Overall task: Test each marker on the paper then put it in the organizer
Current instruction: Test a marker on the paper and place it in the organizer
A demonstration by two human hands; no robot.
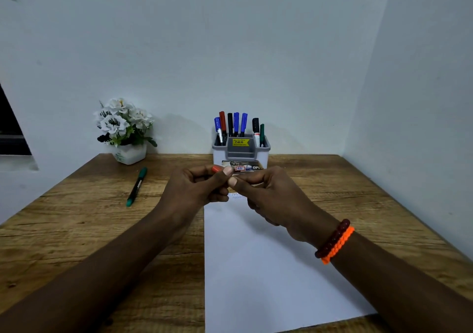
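Both hands meet above the far end of the white paper. My left hand pinches a red marker, whose red end sticks out past the thumb. My right hand grips the other end of that marker; most of its body is hidden by the fingers. Faint zigzag scribbles show on the paper just below the hands. Behind the hands stands the grey organizer, holding several upright markers in blue, red, black and green. A green marker lies on the wooden table to the left.
A white pot of white flowers stands at the back left against the wall. The wooden table sits in a corner, with walls behind and on the right. A dark window edge shows at the far left.
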